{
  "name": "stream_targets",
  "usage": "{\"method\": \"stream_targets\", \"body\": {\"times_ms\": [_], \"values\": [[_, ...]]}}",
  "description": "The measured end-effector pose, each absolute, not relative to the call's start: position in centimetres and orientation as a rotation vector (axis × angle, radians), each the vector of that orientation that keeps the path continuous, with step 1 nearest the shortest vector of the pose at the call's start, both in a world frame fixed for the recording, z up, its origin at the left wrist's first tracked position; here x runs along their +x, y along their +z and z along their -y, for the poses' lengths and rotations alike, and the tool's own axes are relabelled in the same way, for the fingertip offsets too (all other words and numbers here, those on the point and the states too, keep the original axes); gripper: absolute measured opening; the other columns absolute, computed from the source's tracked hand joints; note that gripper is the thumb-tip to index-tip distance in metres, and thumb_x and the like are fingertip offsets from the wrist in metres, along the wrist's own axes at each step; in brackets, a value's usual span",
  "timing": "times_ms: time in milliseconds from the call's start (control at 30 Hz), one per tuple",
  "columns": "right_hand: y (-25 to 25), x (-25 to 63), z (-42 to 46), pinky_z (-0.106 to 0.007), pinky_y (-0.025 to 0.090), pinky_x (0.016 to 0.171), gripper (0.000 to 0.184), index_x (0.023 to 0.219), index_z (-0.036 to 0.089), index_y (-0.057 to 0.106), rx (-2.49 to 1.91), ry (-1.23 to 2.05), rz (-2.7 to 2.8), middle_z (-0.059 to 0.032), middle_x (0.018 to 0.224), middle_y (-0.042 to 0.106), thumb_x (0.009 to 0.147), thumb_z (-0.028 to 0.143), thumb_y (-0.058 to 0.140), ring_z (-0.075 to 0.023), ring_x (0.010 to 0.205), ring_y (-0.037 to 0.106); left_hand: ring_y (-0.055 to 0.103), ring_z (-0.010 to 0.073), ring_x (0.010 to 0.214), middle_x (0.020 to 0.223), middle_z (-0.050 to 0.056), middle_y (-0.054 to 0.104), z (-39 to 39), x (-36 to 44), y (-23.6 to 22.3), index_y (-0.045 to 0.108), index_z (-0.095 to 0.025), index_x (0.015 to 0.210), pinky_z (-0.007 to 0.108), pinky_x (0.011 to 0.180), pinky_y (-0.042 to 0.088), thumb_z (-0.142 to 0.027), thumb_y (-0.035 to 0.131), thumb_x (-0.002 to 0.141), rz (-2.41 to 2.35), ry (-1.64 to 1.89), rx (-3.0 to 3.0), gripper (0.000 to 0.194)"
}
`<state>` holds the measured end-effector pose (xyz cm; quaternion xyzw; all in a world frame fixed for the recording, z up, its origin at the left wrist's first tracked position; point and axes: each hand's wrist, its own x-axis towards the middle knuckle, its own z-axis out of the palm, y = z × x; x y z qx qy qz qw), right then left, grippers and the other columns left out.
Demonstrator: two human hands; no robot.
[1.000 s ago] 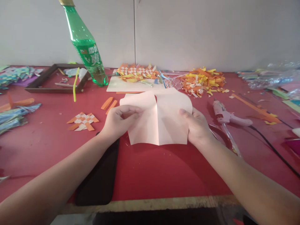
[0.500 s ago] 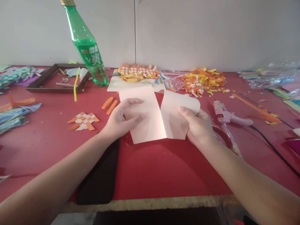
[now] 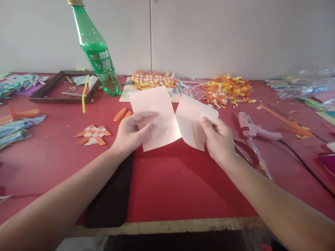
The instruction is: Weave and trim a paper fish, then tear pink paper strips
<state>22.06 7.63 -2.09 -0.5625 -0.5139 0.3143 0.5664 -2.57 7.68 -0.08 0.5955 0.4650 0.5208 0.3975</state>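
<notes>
My left hand point(image 3: 133, 132) grips the left part of a sheet of white paper point(image 3: 153, 99), thumb on the near face. The right part of the paper point(image 3: 192, 111) is pinched between the thumb and fingers of my right hand point(image 3: 220, 137). A V-shaped gap separates the two parts at the top, and lower down they meet or overlap; I cannot tell if they are still joined. The paper is held up above the red table point(image 3: 162, 188). Left of my left hand lie a woven orange-and-white paper piece point(image 3: 94, 134) and short orange paper strips point(image 3: 120, 114).
A black phone point(image 3: 111, 195) lies under my left forearm. Beyond stand a green bottle point(image 3: 98, 55) and a dark frame point(image 3: 49, 100). Orange-yellow paper scraps point(image 3: 226, 90) are heaped at the back. A glue gun point(image 3: 253, 127) with a cord and a tape roll point(image 3: 246, 151) lie right.
Both hands have shifted slightly, the right one leftward. The paper's lower edge has risen, and its two parts now sit at a different angle to each other.
</notes>
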Motion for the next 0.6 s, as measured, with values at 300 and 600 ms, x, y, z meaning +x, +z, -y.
{"method": "stream_targets", "body": {"times_ms": [300,600], "values": [[-1.3,22.4,-7.2,-0.046,0.05,0.091,0.035,0.109,0.03,0.069,-1.423,0.557,1.258,-0.0066,0.111,0.073,0.086,0.056,0.062,-0.0301,0.106,0.066,0.07,0.0234,0.099,0.117,0.008,0.073,-7.1,-2.2,0.3,0.074,-0.02,0.106,0.032,0.082,0.058,-0.037,0.081,0.073,-1.24,1.245,1.475,0.037],[-1.5,23.5,-7.5,-0.048,0.051,0.091,0.04,0.109,0.026,0.068,-1.41,0.477,1.209,-0.0092,0.111,0.072,0.086,0.058,0.061,-0.0311,0.109,0.065,0.07,0.0177,0.09,0.113,0.005,0.073,-7.3,-2.1,0.5,0.074,-0.021,0.101,0.025,0.074,0.059,-0.034,0.084,0.07,-1.222,1.338,1.323,0.035]]}}
